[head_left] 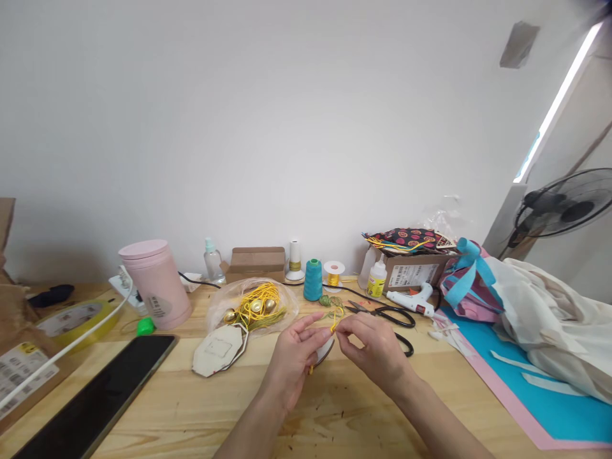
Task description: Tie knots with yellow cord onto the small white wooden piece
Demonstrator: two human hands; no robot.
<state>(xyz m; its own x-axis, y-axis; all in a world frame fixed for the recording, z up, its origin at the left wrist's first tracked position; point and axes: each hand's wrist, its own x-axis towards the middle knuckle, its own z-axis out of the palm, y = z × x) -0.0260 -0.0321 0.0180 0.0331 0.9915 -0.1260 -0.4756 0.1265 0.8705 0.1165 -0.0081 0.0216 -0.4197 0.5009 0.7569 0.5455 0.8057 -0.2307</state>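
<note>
Fingers of left hand [294, 357] and right hand [375, 347] pinched together on thin yellow cord [335, 319] above pale wooden bench [335, 414], likely to slip loose or snag on nearby black-handled scissors [389, 315] if tugged unevenly.

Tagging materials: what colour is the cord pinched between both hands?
Yellow cord, clearest in the head view.

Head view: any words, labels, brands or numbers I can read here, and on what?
None can be read.
Cardboard box: white label, print too small.
Glue bottle: yellow label, blurred.
Pink flask: grey mark, illegible.
Parcel at left: barcode label, blurred.
Left hand and right hand pinch yellow cord, which bears no text.
</note>
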